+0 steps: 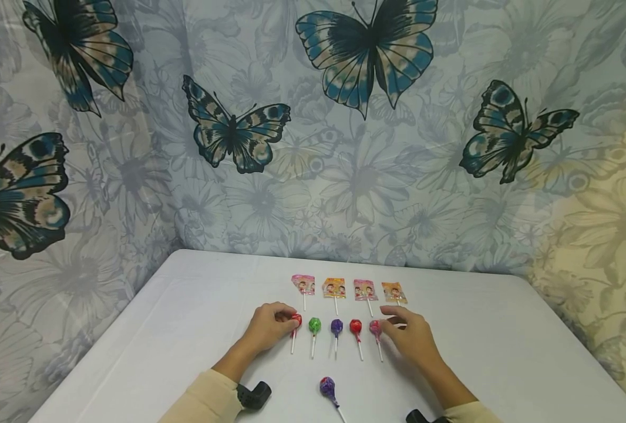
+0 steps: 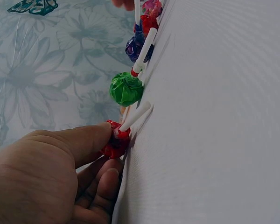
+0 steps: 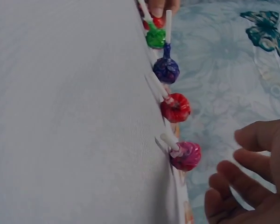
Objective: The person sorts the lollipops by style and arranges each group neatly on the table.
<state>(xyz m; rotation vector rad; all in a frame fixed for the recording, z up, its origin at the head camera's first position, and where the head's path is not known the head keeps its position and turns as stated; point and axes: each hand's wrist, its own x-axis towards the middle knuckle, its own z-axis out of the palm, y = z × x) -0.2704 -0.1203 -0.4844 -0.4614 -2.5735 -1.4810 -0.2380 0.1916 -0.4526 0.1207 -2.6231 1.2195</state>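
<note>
Two hands working a row of lollipops on a white tabletop (image 1: 186, 329).

Left hand (image 1: 268, 326) is pinching the end red lollipop (image 1: 296, 320) w/ thumb and fingers curled; right hand (image 1: 411, 337) is hovering just beside the pink lollipop (image 1: 375, 327), fingers loosely spread, holding nothing. Wrist views are showing the pinch close up; only head view is showing four flat packets (image 1: 334, 288) behind, print too small to read, plus a lone purple lollipop (image 1: 327, 386) near the front.
</note>
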